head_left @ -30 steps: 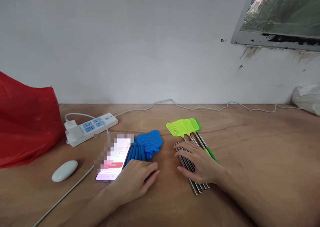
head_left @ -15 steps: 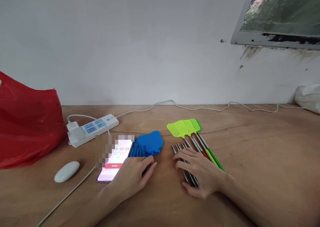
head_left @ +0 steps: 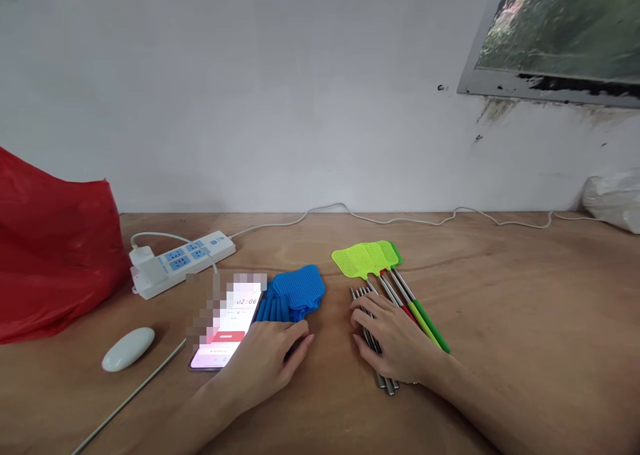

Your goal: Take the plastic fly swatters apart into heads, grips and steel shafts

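Note:
My right hand [head_left: 393, 338] is closed over a bundle of thin metal rods [head_left: 385, 383], whose ends stick out above and below it. Fly swatters [head_left: 356, 260] with lime and green mesh heads lie just beyond; their steel shafts end in red, lime and green grips [head_left: 430, 325]. On the left, my left hand [head_left: 273, 355] rests palm down, thumb and forefinger apart and the other fingers hidden. It lies against blue tube-shaped grips [head_left: 273, 308] and a stack of blue swatter heads [head_left: 300, 287]. Something dark blue shows under its forefinger.
A lit phone [head_left: 230, 328] with a running timer lies beside my left wrist. Farther left are a white mouse-shaped object [head_left: 129, 349], a power strip [head_left: 183, 261] and a red plastic bag [head_left: 55, 255]. A white cable [head_left: 410, 220] runs along the wall to a pale bag [head_left: 615, 201].
My right hand has shifted slightly, and the rods under it have slid toward me and bunched closer, their lower ends now showing. My left hand stays almost still.

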`<act>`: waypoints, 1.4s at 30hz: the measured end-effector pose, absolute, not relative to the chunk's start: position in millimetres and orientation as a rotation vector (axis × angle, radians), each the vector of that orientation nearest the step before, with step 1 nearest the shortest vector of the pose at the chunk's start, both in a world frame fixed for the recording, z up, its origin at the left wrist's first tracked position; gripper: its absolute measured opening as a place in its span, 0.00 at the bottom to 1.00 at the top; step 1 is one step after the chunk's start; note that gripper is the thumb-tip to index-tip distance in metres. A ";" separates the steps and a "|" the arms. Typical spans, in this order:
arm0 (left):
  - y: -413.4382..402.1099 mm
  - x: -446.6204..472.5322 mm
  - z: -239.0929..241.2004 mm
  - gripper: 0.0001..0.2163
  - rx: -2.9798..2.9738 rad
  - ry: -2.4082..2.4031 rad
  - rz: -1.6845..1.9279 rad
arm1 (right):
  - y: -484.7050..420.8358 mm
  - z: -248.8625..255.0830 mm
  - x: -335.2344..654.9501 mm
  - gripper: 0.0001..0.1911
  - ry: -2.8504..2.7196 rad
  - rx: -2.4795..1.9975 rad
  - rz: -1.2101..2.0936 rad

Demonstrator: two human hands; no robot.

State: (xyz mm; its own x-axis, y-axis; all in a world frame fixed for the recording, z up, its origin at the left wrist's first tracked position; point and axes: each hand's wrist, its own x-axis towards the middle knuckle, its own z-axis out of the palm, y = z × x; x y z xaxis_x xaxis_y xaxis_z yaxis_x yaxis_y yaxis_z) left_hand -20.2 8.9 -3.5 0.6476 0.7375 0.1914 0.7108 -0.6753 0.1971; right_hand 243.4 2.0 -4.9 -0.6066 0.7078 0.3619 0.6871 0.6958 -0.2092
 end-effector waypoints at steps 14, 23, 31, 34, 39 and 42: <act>8.3 -20.4 -1.5 0.15 2.741 1.214 0.383 | 17.3 -6.6 260.7 0.09 -2.264 -1.276 -0.143; 8.4 -20.7 -2.3 0.15 2.757 1.202 0.374 | 22.1 -3.5 278.1 0.21 -2.264 -1.685 -0.069; 7.6 -19.9 -1.5 0.14 2.754 1.179 0.368 | 24.8 -4.2 278.4 0.24 -2.268 -1.734 0.057; 7.2 -19.9 -0.8 0.14 2.750 1.173 0.361 | 28.8 -8.9 283.0 0.21 -2.217 -1.657 0.145; 7.6 -20.6 -1.1 0.14 2.753 1.174 0.354 | 33.8 -20.8 286.0 0.20 -2.014 -1.419 0.345; 7.7 -20.5 -1.0 0.14 2.748 1.167 0.360 | 30.5 -19.0 281.8 0.20 -1.910 -1.331 0.497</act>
State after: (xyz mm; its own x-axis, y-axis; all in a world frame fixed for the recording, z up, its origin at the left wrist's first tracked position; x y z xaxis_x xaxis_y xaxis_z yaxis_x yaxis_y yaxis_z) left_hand -20.5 7.7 -1.0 0.6717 0.7220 0.1659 0.6899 -0.6912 0.2151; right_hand 281.8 30.5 -19.0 -0.1852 0.9175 0.3518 0.6296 0.3857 -0.6744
